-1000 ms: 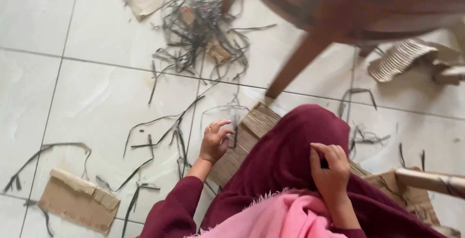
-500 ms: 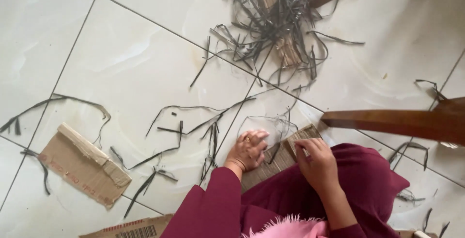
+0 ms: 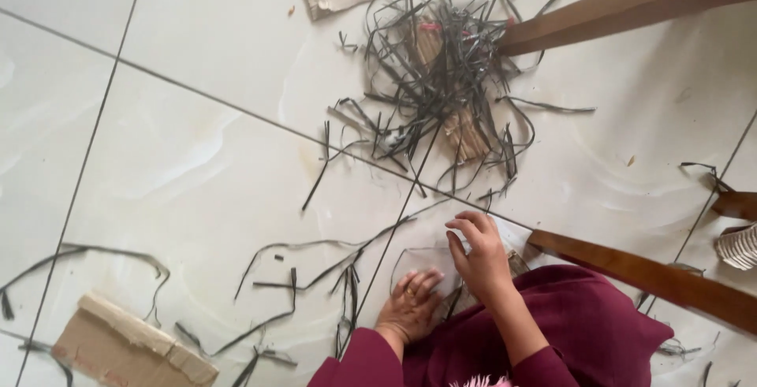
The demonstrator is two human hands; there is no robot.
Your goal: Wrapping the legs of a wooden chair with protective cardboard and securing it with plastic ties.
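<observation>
**Both hands on a clear sheet beside the chair leg**

The landmark here is the wooden chair leg [image 3: 654, 277] that runs slantwise along the lower right of the white tiled floor [image 3: 197, 158]. Just to the left of its near end lies a clear plastic sheet [image 3: 422, 265], flat on the tiles and hard to trace because the floor shows through it. Its edges are faint, so I cannot tell which way its longer side runs.

The left hand [image 3: 410, 308] lies palm down, fingers spread and flat, pressing on the sheet's near edge; it grips nothing. The right hand [image 3: 477, 257] sits closer to the chair leg, at the sheet's right edge. Its fingers are curled with the tips bent downward toward the sheet, loosely half closed. Whether they pinch the plastic or only touch it cannot be made out. Both hands meet the sheet, the left from below, the right from the chair-leg side, and the sheet spreads away from them toward the upper left.

Farther from the chair leg, up and to the left past the tile joint, is a tangle of dark strips [image 3: 441, 80] heaped over a bit of cardboard. Loose strips [image 3: 315, 269] trail across the floor to the left of the hands. A torn cardboard piece [image 3: 130, 347] lies well away to the far left, and another wooden leg [image 3: 631, 1] crosses the upper right.
</observation>
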